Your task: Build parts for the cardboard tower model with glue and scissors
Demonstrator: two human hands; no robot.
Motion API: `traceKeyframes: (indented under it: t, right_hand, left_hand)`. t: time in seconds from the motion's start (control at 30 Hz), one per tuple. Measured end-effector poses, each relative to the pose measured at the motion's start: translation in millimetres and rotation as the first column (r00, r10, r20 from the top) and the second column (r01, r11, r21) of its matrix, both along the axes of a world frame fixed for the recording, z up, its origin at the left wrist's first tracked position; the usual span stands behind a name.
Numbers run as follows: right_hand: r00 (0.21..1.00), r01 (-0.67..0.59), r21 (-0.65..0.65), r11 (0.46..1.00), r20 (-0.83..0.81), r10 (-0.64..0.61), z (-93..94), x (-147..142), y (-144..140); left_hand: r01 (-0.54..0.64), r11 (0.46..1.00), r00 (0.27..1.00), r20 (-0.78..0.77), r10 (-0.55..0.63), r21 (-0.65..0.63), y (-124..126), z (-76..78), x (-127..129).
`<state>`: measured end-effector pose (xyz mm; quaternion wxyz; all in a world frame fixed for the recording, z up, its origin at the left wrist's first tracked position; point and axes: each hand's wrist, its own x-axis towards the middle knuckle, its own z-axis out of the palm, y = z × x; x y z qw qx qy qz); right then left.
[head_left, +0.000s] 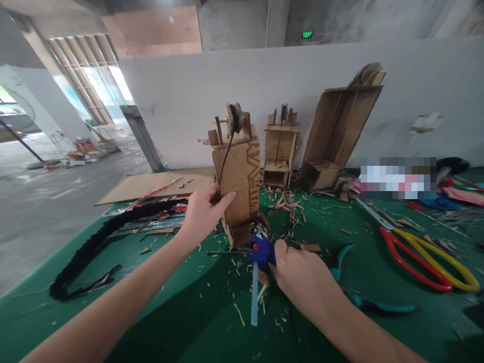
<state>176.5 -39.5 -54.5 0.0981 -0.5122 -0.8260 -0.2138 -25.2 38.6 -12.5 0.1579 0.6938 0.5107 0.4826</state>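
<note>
A: The hands?
B: Left hand (206, 212) pinches the cardboard tower (238, 176), dial centre, at nine o'clock; right hand (302, 267) grips the blue glue gun (265, 253) near six.
A: Handling?
B: Probably light, stiff, crushable; hold its edges, avoiding the pulley (236, 118) at twelve.

Dim, cool daylight is brightest at the washed-out window (121, 83) left of the white partition wall (170, 101); an exit sign (307, 35) glows green above it. In front of the wall, broad soft-edged shadow darkens the green surface (162, 320). Left of it, wide-angle distortion slants the pale pillar (34, 96) and floor clutter (83, 146) looks blurred. A pixelated patch (397, 177) hides detail before its right part.
</note>
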Motion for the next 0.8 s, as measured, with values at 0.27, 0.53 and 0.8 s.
traceKeyframes:
  t: [0.27,0.53,0.8]
  right_hand:
    - [1.000,-0.010,-0.025,1.000,-0.015,0.009,-0.8,0.4,0.4]
    - [1.000,-0.011,0.012,1.000,-0.024,0.011,4.4,0.0,0.4]
    - [0.998,-0.027,-0.012,1.000,-0.059,0.026,5.3,2.4,0.9]
  left_hand:
    - [0.016,1.000,1.000,0.021,-0.017,0.001,-1.1,2.6,1.8]
    - [0.011,1.000,1.000,-0.001,-0.011,0.004,-1.3,2.0,1.8]
    - [0.024,1.000,1.000,-0.002,-0.024,0.003,-0.6,0.2,0.7]
